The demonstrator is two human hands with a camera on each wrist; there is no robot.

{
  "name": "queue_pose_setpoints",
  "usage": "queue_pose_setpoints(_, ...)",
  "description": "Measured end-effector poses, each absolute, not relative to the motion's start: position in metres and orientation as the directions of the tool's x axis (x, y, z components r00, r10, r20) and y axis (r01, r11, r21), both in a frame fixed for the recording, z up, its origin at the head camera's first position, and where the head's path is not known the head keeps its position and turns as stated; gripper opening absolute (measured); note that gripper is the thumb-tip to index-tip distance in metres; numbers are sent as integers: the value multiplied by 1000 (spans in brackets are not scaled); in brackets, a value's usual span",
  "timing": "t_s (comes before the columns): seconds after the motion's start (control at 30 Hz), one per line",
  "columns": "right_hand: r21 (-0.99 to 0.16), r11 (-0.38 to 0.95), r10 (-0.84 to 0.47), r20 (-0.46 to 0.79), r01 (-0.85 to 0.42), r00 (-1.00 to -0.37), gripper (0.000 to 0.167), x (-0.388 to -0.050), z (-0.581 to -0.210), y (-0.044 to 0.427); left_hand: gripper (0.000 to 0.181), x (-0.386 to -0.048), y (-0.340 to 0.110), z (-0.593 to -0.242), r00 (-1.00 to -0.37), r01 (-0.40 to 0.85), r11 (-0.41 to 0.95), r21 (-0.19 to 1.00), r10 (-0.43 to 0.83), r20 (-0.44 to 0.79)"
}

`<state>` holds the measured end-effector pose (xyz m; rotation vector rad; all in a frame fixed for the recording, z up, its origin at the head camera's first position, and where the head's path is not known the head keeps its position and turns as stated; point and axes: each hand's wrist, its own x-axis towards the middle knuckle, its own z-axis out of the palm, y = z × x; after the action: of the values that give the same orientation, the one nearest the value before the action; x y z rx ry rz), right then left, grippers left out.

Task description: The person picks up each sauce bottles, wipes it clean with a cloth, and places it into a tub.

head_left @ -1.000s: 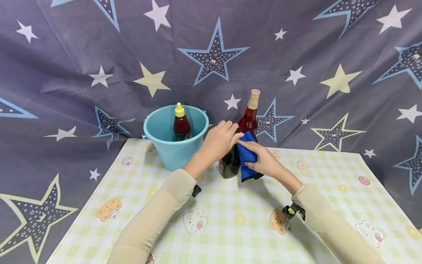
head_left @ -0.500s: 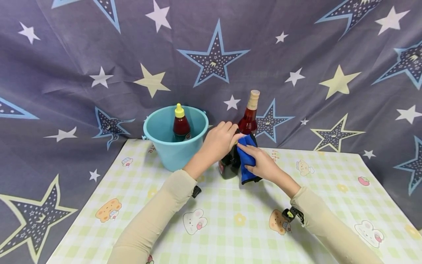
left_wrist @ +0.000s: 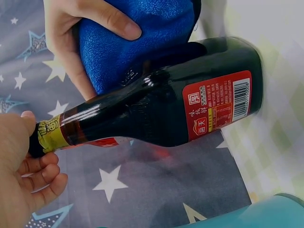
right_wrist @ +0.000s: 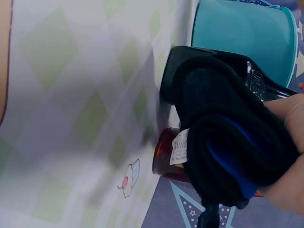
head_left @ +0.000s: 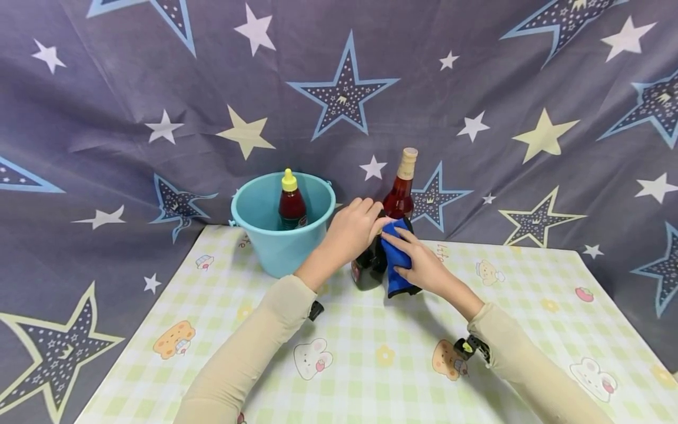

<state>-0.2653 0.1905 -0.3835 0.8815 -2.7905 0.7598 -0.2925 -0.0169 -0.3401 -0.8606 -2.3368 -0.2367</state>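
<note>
Head view took in the whole bench: a table under a white-and-green checked cloth (head_left: 386, 391), with both of the person's hands meeting over one dark, glossy, flat-sided bottle (head_left: 368, 272). It stood on the table, its base resting there, just beside a turquoise plastic bucket (head_left: 283, 250).

From the left wrist view I could see how it was steadied. The left hand (head_left: 352, 229) pinched the very top of the neck between thumb and forefinger, the other fingers curled in below, around the yellow neck band (left_wrist: 50, 134). The right hand (head_left: 425, 266) gripped a folded, fuzzy blue towel with black edging (head_left: 395, 259), thumb laid over it, and held it along the bottle's side, away from the red label (left_wrist: 218, 105).

I took the step in hand to be wiping the bottle down. The next move, I judged, called for a firm left hold while the towel worked along the side, then a turn of the neck to offer another face.

Close behind the towel stood a tall clear bottle of red liquid (head_left: 398, 202), near enough to be nudged. A yellow-capped squeeze bottle of dark red sauce (head_left: 292, 206) stood inside the bucket.
</note>
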Motion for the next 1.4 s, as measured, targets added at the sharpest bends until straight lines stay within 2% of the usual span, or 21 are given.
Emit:
queue_pose_setpoints(0.27,-418,679,-523,301,-603,-797,76,-258,-378,195,40,-286,-16,-339,-598,628,776,-58,529,602)
queue_pose_setpoints(0.5,-527,605,-504,326,-596,-800,76,-257,-380,205,38,-290,-12,-338,-607,590,791,-159,565,558)
queue_pose_setpoints(0.63,-577,587,-477,320,-567,-819,76,-253,-383,209,42,-298,-10,-337,-642,579,793,-192,588,492)
queue_pose_setpoints(0.83,-594,597,-445,315,-540,-839,75,-243,-389,213,37,-303,-12,-329,-702,597,791,-134,596,388)
queue_pose_setpoints(1.07,-621,579,-432,316,-528,-845,74,-232,-396,217,38,-298,-17,-324,-743,560,822,-105,554,374)
queue_pose_setpoints(1.23,-633,580,-427,300,-513,-853,74,-227,-397,222,38,-283,-23,-295,-710,558,825,-90,531,463)
queue_pose_setpoints(1.4,-640,582,-423,289,-502,-859,74,-224,-394,228,35,-267,-35,-243,-697,574,818,30,469,542)
